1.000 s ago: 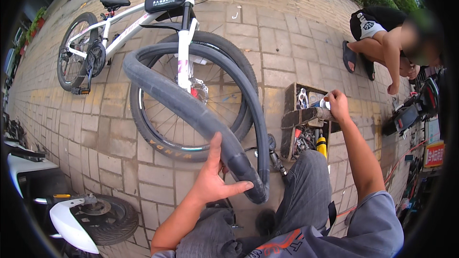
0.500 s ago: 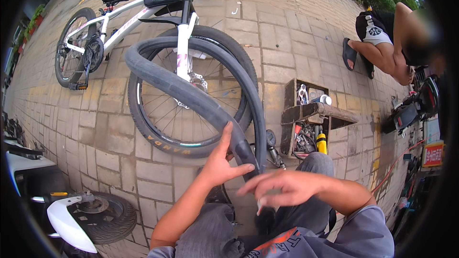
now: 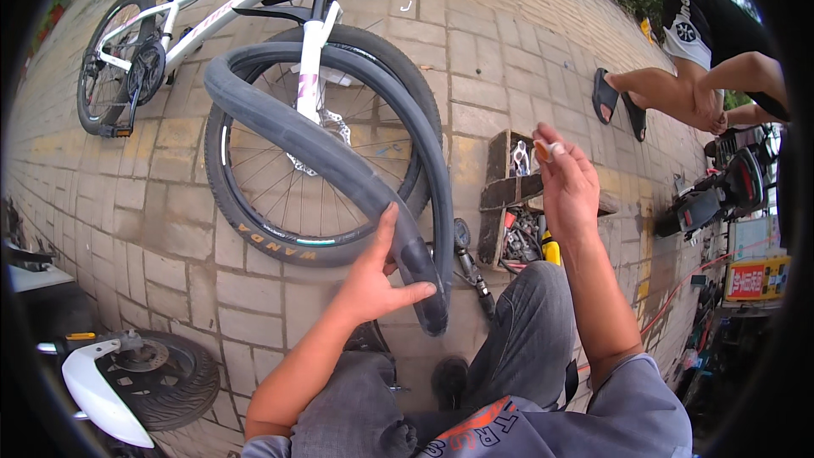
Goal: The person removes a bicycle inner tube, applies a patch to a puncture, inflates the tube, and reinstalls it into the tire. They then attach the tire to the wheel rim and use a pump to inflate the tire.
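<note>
- The left hand point(image 3: 373, 280) is spread open, palm and thumb pressed against the black rubber inner tube point(image 3: 339, 165) at its lower bend.
- The right hand point(image 3: 566, 182) is raised, fingertips pinching a small pale piece point(image 3: 547, 150) (too small to identify).
- The tube loops up from the left hand, across the front wheel point(image 3: 280, 220) of one white bicycle point(image 3: 203, 13).
- One wooden toolbox point(image 3: 509, 203) lies just beyond the right hand.
</note>
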